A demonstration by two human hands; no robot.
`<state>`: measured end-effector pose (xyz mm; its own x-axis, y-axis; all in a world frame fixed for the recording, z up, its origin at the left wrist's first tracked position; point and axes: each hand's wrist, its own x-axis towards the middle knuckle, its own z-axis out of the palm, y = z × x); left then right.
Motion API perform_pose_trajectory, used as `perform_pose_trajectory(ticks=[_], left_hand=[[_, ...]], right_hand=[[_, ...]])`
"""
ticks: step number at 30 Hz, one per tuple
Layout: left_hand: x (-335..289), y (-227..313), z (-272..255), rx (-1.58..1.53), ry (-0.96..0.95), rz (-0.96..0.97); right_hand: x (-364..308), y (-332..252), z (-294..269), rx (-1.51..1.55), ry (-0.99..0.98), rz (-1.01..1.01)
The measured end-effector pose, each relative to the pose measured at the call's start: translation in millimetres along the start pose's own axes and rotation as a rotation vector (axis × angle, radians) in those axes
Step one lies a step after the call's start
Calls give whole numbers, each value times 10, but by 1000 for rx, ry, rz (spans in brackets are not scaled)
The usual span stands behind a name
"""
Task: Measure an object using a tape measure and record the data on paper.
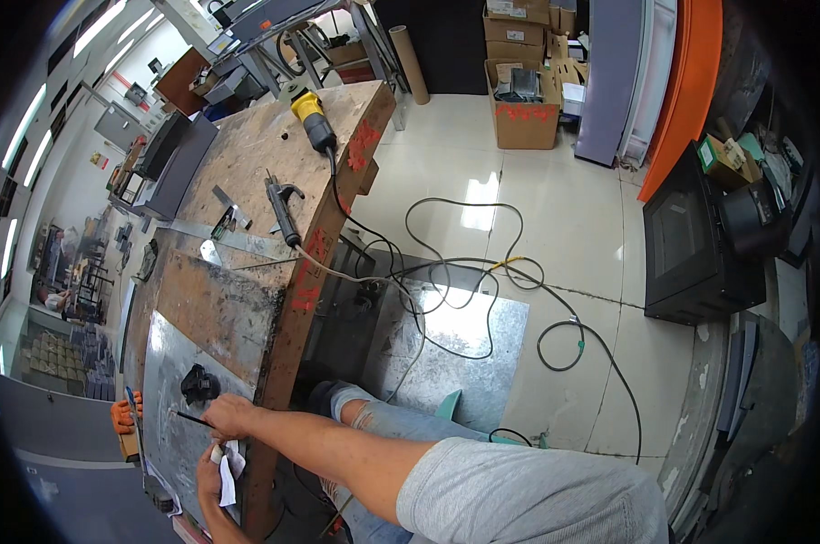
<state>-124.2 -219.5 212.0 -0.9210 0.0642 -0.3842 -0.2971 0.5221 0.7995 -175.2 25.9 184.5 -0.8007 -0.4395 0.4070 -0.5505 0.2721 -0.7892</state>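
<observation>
Over the metal plate (169, 381) on the workbench, my right hand (231, 415) is closed around a thin black rod (189, 417), perhaps a pen-like tool. The rod's tip points left, just below a small black mechanical part (198, 384) that stands on the plate. Nearer to me, my left hand (208, 471) is closed on a crumpled white cloth or paper (228, 473); which of the two I cannot tell. The two hands are close together, the left one below the right at the bench's near edge. Some of the left fingers are hidden behind the white material.
Farther up the workbench (247, 136) lie a yellow angle grinder (310, 118), a dark corded hand tool (283, 210) and a flat steel strip (247, 240). Their cords hang off the right edge and loop over the floor. Orange gloves (124, 414) are beyond the left edge. A cardboard box (525, 122) stands behind.
</observation>
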Motion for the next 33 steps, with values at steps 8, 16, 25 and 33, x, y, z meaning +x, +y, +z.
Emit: perform_pose_trajectory(ticks=[8, 16, 25, 33], left_hand=[[-9, 9, 19, 16, -5, 10], [10, -12, 6, 21, -10, 26], [-25, 46, 39, 9, -18, 22], [37, -35, 5, -80, -57, -32]], right_hand=[[-9, 25, 15, 12, 5, 10], [3, 41, 42, 11, 25, 6], [1, 29, 21, -2, 7, 12], [-8, 46, 24, -19, 12, 9]])
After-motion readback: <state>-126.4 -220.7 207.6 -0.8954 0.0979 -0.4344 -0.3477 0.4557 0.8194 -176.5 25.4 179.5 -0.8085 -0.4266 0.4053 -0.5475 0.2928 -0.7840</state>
